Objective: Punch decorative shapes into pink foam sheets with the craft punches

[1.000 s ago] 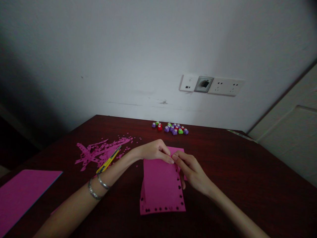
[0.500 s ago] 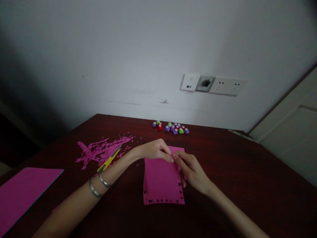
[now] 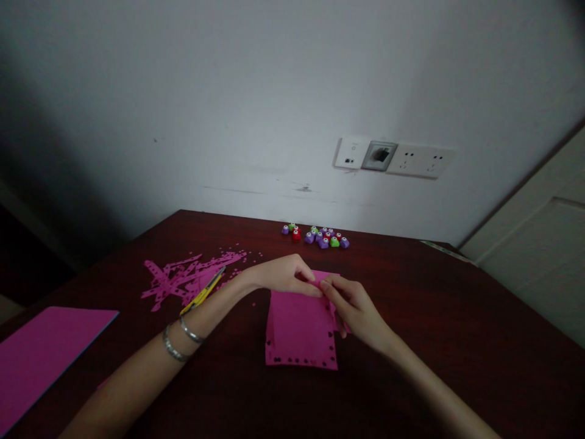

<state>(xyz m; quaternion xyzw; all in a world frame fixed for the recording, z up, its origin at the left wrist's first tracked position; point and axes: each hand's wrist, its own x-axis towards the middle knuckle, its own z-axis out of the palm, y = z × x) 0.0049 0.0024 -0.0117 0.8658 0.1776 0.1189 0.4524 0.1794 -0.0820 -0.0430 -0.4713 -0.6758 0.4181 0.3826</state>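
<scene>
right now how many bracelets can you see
2, both on the left forearm: one bracelet nearer the left hand, the other bracelet just behind it, toward the elbow.

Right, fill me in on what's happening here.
A person is handling a pink sheet with dark shapes along its lower edge: the right hand pinches it, and the left hand touches it alongside. At the left, a yellow cutter lies by pink scraps. Small colourful pieces sit farther back on the dark table.
</scene>
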